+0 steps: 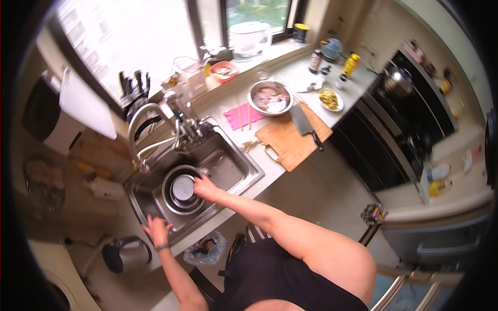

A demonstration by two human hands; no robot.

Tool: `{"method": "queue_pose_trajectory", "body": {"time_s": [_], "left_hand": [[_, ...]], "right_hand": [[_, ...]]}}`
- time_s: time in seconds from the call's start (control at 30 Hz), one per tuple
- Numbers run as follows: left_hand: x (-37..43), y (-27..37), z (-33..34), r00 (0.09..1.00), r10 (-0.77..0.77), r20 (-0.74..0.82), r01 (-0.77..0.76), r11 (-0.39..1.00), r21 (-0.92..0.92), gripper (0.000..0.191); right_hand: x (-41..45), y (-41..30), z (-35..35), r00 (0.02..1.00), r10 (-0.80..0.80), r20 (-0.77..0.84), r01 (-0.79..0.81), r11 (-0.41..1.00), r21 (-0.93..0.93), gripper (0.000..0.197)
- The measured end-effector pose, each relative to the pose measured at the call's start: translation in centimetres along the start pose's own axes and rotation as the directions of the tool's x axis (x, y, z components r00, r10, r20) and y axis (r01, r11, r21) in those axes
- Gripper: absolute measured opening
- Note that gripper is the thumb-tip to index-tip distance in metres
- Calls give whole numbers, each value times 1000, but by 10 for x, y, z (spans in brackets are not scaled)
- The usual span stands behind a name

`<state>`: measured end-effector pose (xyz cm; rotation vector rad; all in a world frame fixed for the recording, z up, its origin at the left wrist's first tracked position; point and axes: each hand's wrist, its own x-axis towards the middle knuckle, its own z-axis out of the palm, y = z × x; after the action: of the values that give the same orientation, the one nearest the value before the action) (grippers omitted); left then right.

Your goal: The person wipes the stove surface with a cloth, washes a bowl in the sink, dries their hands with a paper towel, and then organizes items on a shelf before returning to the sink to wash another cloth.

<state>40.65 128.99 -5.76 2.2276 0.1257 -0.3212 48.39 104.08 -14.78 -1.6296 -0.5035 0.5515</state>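
Observation:
My right hand (205, 188) grips the right side of a round metal bowl (167, 194) in the stainless steel sink (229, 163). Inside that bowl sits a smaller round pale vessel (183, 188); blur hides whether it holds water. My left hand (157, 231) holds nothing, its fingers spread over the sink's near left rim, with a band on the wrist. Above the sink arches a curved faucet (134, 124), its spout end left of the bowl.
Right of the sink, a cleaver (303, 121) lies on a wooden cutting board (290, 149), beside a metal bowl of raw meat (270, 98). Chopsticks (249, 116) rest on a pink cloth (233, 116). A knife block (134, 91) stands behind the faucet. Below hangs a plastic bag (205, 248).

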Motion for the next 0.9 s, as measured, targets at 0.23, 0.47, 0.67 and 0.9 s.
{"method": "queue_pose_trajectory", "body": {"time_s": [0.23,0.47,0.67,0.9], "left_hand": [[-51,-20,42,985,172,27,-175,973,153,30],[-47,59,111,880,417,225,-412,908,-73,26],[-98,211,227,646,584,492,-547,803,-235,27],[-192,373,422,334,632,699,-465,756,-461,26]], "right_hand": [[-161,67,33,895,114,-432,-312,852,-421,18],[-338,43,30,681,296,-669,-535,825,-180,25],[-470,45,-5,445,321,-836,-578,816,5,26],[-655,44,-93,276,320,-906,-554,823,122,24]]}}
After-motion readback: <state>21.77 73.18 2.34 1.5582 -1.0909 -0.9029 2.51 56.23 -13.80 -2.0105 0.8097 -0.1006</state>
